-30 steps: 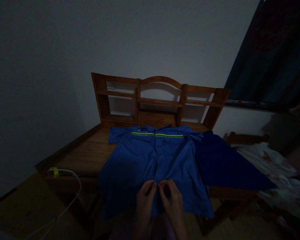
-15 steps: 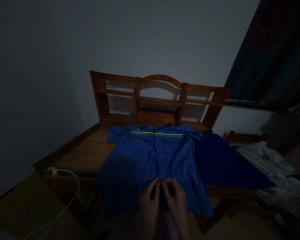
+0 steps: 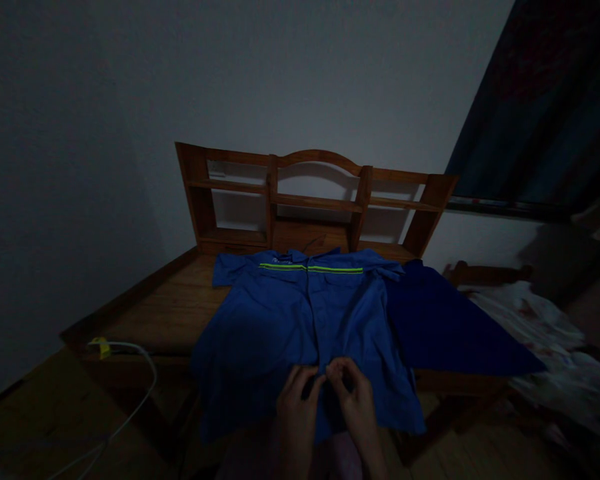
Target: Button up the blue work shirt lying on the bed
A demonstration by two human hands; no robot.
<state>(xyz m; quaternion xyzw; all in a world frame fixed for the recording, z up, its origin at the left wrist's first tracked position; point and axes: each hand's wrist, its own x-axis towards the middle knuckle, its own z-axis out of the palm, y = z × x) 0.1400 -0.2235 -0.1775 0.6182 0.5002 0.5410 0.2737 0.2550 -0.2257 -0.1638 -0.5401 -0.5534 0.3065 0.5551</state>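
A blue short-sleeved shirt (image 3: 275, 320) with a yellow-green stripe across the chest lies spread face up, its collar toward the back of the desk. Its lower part hangs over the front edge. At the front opening, low on the shirt, my left hand (image 3: 299, 397) pinches the cloth between thumb and fingers. Close beside it, my right hand (image 3: 351, 393) also has thumb and fingertips together on the placket edge. Any button between the fingertips is too small and dark to make out.
The wooden desk (image 3: 165, 310) has a shelf unit (image 3: 317, 200) along its back. Dark blue cloth (image 3: 455, 327) lies right of the shirt. A white cable (image 3: 147, 387) hangs at the left corner. A chair (image 3: 490, 273) with pale cloth (image 3: 535, 327) stands at the right.
Both hands stay at the shirt's lower front opening. The fingertips have shifted slightly, the right ones turning a little upward. The camera view has moved a touch.
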